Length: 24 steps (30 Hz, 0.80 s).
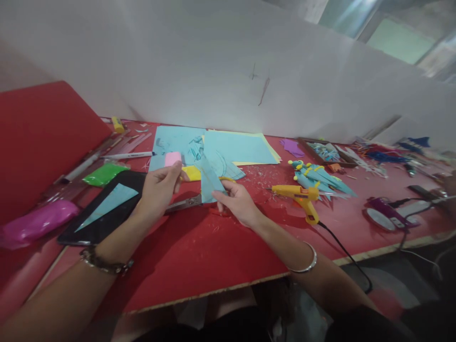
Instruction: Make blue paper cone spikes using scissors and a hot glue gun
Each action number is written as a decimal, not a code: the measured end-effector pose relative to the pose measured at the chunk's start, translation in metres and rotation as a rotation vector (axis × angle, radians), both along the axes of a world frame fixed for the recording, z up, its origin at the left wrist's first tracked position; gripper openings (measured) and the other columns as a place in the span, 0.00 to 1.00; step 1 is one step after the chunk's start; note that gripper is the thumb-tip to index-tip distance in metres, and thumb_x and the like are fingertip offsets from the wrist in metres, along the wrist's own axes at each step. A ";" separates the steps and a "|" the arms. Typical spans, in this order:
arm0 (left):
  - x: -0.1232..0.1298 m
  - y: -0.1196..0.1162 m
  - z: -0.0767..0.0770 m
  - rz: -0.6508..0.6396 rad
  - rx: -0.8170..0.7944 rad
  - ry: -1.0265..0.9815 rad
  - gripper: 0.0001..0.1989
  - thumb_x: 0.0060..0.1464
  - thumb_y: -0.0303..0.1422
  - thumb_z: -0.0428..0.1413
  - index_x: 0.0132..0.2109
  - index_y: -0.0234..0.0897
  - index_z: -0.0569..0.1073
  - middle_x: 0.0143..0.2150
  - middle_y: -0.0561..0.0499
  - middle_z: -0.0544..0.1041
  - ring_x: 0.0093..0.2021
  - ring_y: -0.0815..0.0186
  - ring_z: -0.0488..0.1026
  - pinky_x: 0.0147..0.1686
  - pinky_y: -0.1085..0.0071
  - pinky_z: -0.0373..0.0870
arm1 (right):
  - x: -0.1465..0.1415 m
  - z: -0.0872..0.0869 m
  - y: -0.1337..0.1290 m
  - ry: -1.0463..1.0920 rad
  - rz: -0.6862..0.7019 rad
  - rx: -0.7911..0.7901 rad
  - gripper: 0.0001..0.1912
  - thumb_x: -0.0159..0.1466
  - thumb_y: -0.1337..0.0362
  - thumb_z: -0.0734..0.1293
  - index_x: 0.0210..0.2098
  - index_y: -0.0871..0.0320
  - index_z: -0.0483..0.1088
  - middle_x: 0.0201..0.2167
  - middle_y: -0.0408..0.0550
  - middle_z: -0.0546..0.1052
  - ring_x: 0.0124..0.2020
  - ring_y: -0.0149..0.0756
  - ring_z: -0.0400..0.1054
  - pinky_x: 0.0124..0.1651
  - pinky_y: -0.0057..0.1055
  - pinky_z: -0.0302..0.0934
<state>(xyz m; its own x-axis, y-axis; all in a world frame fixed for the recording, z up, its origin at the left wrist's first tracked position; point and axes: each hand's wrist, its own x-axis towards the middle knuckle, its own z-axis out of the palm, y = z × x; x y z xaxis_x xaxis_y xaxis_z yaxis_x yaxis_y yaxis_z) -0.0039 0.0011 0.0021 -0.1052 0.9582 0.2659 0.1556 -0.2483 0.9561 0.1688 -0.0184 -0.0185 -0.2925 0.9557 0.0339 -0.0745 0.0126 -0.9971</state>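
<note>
My right hand [237, 202] pinches a light blue paper piece [209, 181] between thumb and fingers, holding it up above the table. Just beneath that paper are scissors [183, 204], blades pointing left; their yellow and red handles show around my right fingers, and whether the hand also grips them I cannot tell. My left hand [160, 186] is to the left of the paper, apart from it, its thumb and fingers drawn together; anything between them is hidden. Behind its fingertips lie a pink block [173, 159] and a yellow piece [192, 173].
Light blue sheets [238, 146] lie by the wall. A yellow glue gun [297, 194] with a cord and several blue paper figures [317, 176] are at right. A black tablet-like slab [124, 209] carries a blue paper triangle [109, 205]. Green [106, 174] and magenta packets [42, 222] lie left.
</note>
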 end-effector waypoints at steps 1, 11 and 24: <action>0.001 -0.002 0.000 -0.017 -0.004 0.052 0.22 0.52 0.45 0.51 0.17 0.37 0.67 0.10 0.58 0.57 0.15 0.74 0.53 0.20 0.71 0.51 | 0.000 0.000 0.000 0.000 -0.034 0.000 0.20 0.48 0.49 0.70 0.25 0.58 0.61 0.10 0.33 0.63 0.12 0.21 0.55 0.16 0.21 0.49; 0.014 -0.012 -0.002 -0.346 0.036 0.330 0.17 0.44 0.45 0.49 0.16 0.39 0.64 0.13 0.55 0.62 0.18 0.70 0.58 0.18 0.74 0.55 | 0.004 0.002 0.000 -0.084 -0.116 0.170 0.23 0.54 0.43 0.64 0.20 0.57 0.59 0.14 0.35 0.56 0.17 0.22 0.48 0.19 0.23 0.45; 0.002 -0.006 0.005 0.121 -0.002 -0.103 0.25 0.58 0.39 0.46 0.14 0.40 0.52 0.10 0.58 0.52 0.13 0.74 0.50 0.15 0.72 0.48 | 0.017 -0.007 0.016 -0.824 0.069 0.580 0.14 0.59 0.73 0.58 0.42 0.61 0.68 0.45 0.54 0.71 0.51 0.38 0.62 0.55 0.39 0.54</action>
<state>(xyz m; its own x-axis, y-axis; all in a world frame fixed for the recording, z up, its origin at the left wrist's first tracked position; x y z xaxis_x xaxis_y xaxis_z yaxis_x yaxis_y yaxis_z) -0.0016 -0.0051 0.0068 -0.2469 0.9374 0.2457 0.0853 -0.2315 0.9691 0.1854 -0.0027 -0.0251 -0.4887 0.8358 0.2502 0.6160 0.5337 -0.5795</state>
